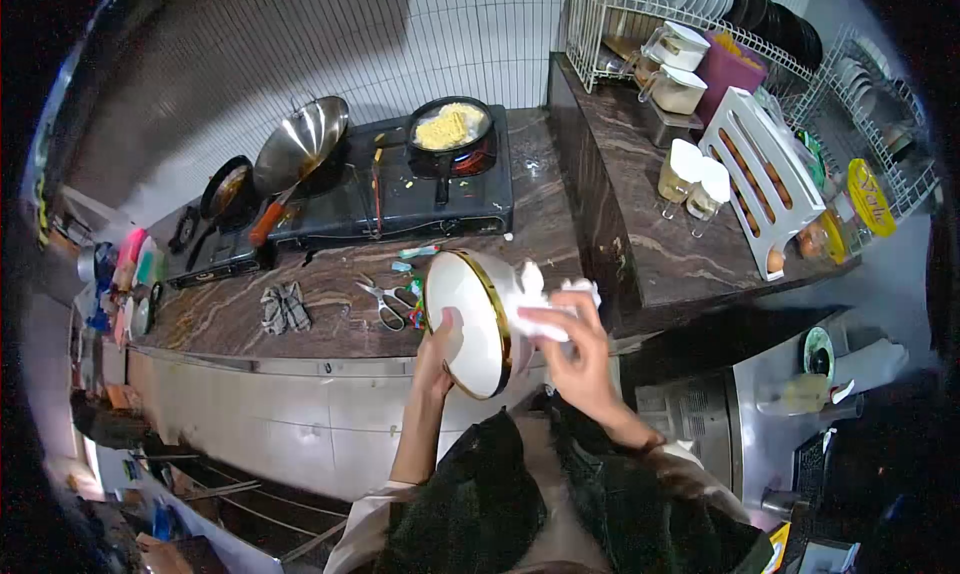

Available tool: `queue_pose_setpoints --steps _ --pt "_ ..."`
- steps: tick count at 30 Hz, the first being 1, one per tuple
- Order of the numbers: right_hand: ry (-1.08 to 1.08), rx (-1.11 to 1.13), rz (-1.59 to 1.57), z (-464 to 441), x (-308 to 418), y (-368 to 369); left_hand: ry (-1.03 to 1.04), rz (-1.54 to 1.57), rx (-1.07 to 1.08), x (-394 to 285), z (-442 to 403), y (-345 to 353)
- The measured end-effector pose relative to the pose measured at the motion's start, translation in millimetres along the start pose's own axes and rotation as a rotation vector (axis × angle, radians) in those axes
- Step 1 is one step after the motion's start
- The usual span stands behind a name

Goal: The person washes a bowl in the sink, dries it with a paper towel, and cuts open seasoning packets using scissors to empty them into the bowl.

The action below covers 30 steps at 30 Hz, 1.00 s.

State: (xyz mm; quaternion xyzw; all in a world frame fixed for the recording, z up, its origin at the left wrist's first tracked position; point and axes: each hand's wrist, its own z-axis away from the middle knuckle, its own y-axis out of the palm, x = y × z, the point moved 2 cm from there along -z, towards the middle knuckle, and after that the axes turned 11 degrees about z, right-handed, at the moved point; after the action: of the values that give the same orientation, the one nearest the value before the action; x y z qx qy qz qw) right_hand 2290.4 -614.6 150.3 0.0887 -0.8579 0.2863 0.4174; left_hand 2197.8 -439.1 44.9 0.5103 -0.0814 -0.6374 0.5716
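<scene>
A white bowl [472, 349] with a gold rim is tilted on its side in front of my body, its inside facing left. My left hand [434, 362] grips it at the near left, with the thumb over the rim on the inner wall. In my right hand [582, 362] is a crumpled white tissue [534, 292], pinched between bent fingers beside the bowl's outer side. Whether the tissue touches the bowl is hard to see. Behind the bowl, scissors [385, 302] lie on the counter, and a crumpled grey cloth [285, 308] lies farther left.
On the black stove [340, 209], a pan [441, 152] holds pale yellow noodles over a glowing burner. A large metal wok [300, 149] and a smaller dark pan [228, 186] stand left. The raised counter [690, 249] carries jars [680, 169], a white slotted rack [760, 174] and a dish rack [600, 34].
</scene>
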Motion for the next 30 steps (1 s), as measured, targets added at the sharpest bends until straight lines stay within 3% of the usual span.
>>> queue_pose_setpoints --steps 2,3,6,7,9,10,12,15,17,20,21,24,25,27,28,30 --pt "-0.246 -0.013 0.112 29 -12 6 -0.120 -0.001 0.041 -1 3 -4" --pt "-0.247 -0.012 0.111 32 -17 9 -0.181 0.000 0.062 -1 5 -3" --pt "-0.592 -0.033 0.089 42 -17 16 -0.141 0.035 0.018 -3 17 15" --pt "-0.586 -0.040 0.093 30 -8 10 -0.124 0.051 -0.002 -3 19 19" --pt "-0.166 -0.226 0.135 -19 10 -8 -0.142 0.086 0.045 9 5 3" --pt "-0.162 -0.236 0.138 -31 5 3 -0.153 0.128 0.087 16 -5 -9" --pt "0.150 -0.183 -0.417 -47 -17 32 -0.169 0.160 0.132 16 -4 -1" --pt "0.289 -0.209 -0.481 -35 -22 43 0.013 0.211 0.073 12 5 19" --pt "0.365 -0.214 -0.512 -20 -26 48 0.013 0.232 0.109 11 3 17" --pt "0.645 0.065 -0.626 6 -39 61 0.010 0.285 0.218 5 -3 7" --pt "0.651 0.062 -0.627 11 -47 69 0.006 0.302 0.254 5 -5 3" --pt "0.123 -0.161 -0.289 18 -68 93 -0.008 0.334 0.329 9 -10 -2" --pt "0.125 -0.166 -0.287 21 -72 94 0.041 0.222 0.207 12 -12 -6" --pt "0.612 0.020 -0.701 29 -84 97 0.140 -0.001 -0.037 20 -13 -11" --pt "0.855 0.121 -0.904 34 -89 99 0.137 -0.001 -0.035 26 -14 -9" --pt "0.962 0.106 -0.930 48 -108 104 0.142 0.114 -0.100 40 -15 -4"
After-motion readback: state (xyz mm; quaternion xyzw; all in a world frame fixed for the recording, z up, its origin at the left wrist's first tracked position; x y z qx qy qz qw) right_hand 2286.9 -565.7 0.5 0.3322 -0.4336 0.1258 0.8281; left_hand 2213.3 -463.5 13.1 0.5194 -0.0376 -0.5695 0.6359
